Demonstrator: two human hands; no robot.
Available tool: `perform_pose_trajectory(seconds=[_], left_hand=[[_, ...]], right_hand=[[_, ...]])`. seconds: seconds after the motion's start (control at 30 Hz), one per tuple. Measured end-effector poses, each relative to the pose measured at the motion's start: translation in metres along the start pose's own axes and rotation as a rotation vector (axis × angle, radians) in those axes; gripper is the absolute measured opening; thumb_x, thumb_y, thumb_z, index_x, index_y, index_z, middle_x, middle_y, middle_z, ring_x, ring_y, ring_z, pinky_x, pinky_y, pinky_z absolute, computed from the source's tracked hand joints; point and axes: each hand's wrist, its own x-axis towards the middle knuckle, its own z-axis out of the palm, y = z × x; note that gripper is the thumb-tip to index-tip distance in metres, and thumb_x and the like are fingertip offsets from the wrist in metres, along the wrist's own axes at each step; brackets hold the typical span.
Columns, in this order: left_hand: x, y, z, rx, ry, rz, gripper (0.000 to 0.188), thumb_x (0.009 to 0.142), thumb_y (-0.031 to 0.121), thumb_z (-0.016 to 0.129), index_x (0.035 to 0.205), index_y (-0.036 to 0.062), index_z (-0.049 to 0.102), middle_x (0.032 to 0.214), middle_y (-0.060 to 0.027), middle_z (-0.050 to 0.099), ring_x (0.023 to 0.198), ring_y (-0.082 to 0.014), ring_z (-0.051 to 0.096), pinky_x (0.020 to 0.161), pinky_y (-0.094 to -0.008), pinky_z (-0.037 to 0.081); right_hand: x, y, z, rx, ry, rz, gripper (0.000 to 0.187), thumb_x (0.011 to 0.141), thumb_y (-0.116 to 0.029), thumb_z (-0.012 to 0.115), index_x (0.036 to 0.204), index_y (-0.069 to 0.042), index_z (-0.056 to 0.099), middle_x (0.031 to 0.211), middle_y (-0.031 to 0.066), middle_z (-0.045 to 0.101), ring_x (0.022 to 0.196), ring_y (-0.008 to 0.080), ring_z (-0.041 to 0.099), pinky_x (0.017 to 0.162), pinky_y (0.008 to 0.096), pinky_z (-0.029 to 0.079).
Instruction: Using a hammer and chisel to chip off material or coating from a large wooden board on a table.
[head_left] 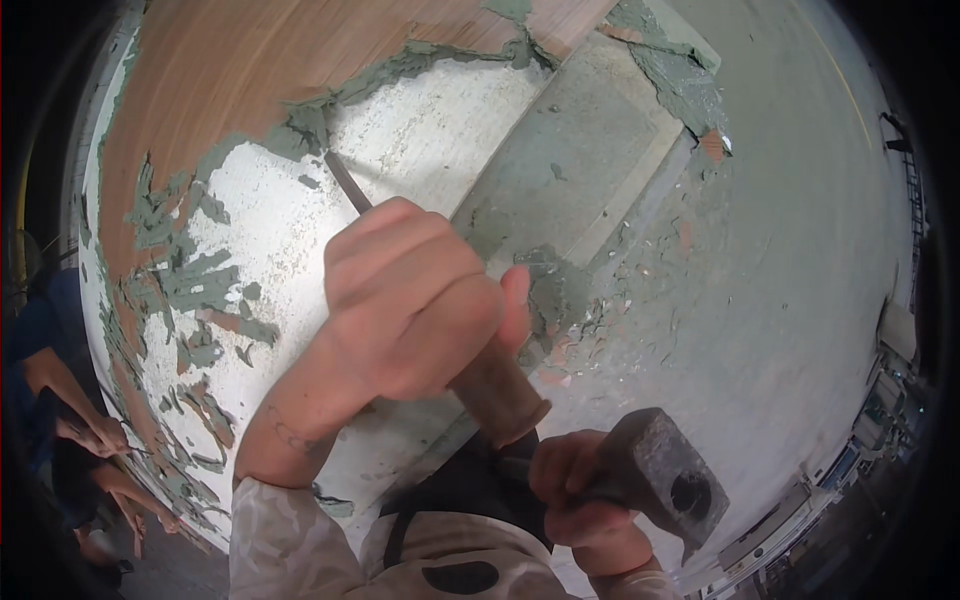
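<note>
My left hand (pixel 415 290) is wrapped round the handle of a chisel (pixel 500 400). Its thick wooden butt slants down toward me, and its narrow metal blade sticks out beyond my fist. The blade's tip meets the torn edge of a brown wood-grain layer (pixel 230 70) with green backing, over a bare whitish panel (pixel 430 120). My right hand (pixel 580 490) grips a hammer (pixel 665 480) close to its worn metal head. The hammer head is low and to the right, apart from the chisel's butt. Most of the hammer's handle is hidden.
Torn green and brown strips (pixel 200 340) lie over the panel's left side. A greyish board (pixel 570 150) runs along its right, with green scraps (pixel 685 90) at the far end. Small chips (pixel 590 330) litter the floor. At the left edge, other people's hands (pixel 105 435) reach the panel.
</note>
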Motion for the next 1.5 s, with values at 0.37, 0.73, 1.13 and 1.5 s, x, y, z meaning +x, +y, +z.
perform_pose_trajectory(seconds=[0.37,0.73,1.13,1.5], left_hand=[[0.006,0.000,0.009,0.077,-0.013,0.007,0.030,0.073,-0.006,0.076,0.066,0.0072,0.050,0.061,-0.0038,0.047,0.048,-0.0220,0.046,0.046,-0.0327,0.032],[0.003,0.004,0.005,0.105,-0.034,-0.006,0.030,0.072,-0.006,0.077,0.065,0.0066,0.051,0.062,-0.0024,0.046,0.049,-0.0214,0.045,0.047,-0.0326,0.035],[-0.002,-0.001,0.003,0.077,0.007,-0.007,0.029,0.068,-0.003,0.079,0.061,0.0067,0.052,0.064,-0.0017,0.046,0.051,-0.0191,0.046,0.047,-0.0311,0.033],[-0.008,-0.008,0.000,0.069,0.038,0.016,0.027,0.064,-0.001,0.078,0.064,0.0077,0.053,0.063,-0.0010,0.046,0.049,-0.0183,0.044,0.045,-0.0305,0.030]], right_hand=[[-0.005,-0.001,0.008,0.242,0.222,-0.389,0.027,0.091,-0.010,0.074,0.075,0.003,0.056,0.069,0.0063,0.059,0.049,0.0179,0.050,0.046,0.0360,0.039],[-0.003,-0.009,-0.009,0.128,0.022,0.009,0.064,0.087,-0.069,0.076,0.091,-0.010,0.052,0.065,0.0015,0.046,0.047,0.0148,0.043,0.043,0.0318,0.036],[0.001,-0.014,-0.006,0.071,0.084,0.122,0.067,0.086,-0.076,0.070,0.090,-0.011,0.051,0.069,0.0025,0.047,0.047,0.0171,0.042,0.044,0.0329,0.038],[0.002,-0.003,0.018,0.231,0.036,-0.307,0.041,0.104,-0.043,0.065,0.092,-0.006,0.051,0.073,0.0118,0.057,0.060,0.0265,0.057,0.052,0.0373,0.046]])
